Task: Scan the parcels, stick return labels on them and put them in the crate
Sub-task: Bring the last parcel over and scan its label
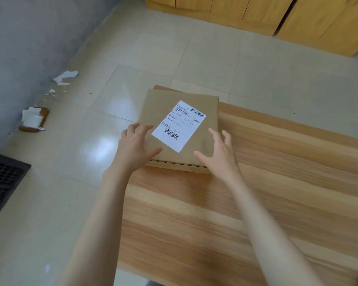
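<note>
On the tabletop [256,182], left hand [135,144] and right hand [219,153] flank the labelled parcel [165,104], fingers [214,134] spread wide, empty, probably to lift it.

One wide-angle camera, worn on the head, looks forward and steeply down from close above the bench [277,193]. The parcel [161,106] sits mid-frame, with the tiled floor [194,48] beyond and to the left.
</note>
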Available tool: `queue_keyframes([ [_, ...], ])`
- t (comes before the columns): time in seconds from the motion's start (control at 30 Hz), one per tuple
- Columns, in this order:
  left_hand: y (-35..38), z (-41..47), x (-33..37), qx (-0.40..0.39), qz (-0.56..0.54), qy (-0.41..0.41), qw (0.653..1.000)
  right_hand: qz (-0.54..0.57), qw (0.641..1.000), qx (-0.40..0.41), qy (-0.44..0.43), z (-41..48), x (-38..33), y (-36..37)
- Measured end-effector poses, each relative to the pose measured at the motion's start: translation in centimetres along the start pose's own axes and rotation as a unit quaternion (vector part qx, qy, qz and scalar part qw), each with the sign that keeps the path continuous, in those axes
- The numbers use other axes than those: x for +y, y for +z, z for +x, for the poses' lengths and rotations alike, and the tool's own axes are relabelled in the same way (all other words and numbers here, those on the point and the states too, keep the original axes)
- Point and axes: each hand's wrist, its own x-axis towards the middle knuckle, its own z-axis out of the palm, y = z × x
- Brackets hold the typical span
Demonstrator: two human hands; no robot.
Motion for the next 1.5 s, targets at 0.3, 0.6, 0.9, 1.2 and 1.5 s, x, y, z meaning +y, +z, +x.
queue_keyframes([
  [0.3,1.4,4.5,-2.0,-0.104,-0.068,-0.059,0.99,0.063,0.994,-0.053,0.067,3.8,1.2,2.3],
  [0.6,2.2,3.9,0.4,-0.087,-0.032,-0.086,0.992,0.09,0.993,-0.035,0.067,3.2,2.8,1.1],
  [0.9,6.4,-2.4,9.3,-0.08,-0.031,-0.03,0.996,0.12,0.99,0.01,0.07,-3.2,9.8,-6.4],
  [1.2,14.7,-12.9,19.4,-0.095,-0.016,-0.005,0.995,0.115,0.988,0.028,0.098,-13.4,21.0,-13.8],
  [1.5,21.1,-18.7,22.8,-0.129,0.005,-0.004,0.992,0.149,0.98,0.025,0.131,-19.8,29.0,-14.7],
])
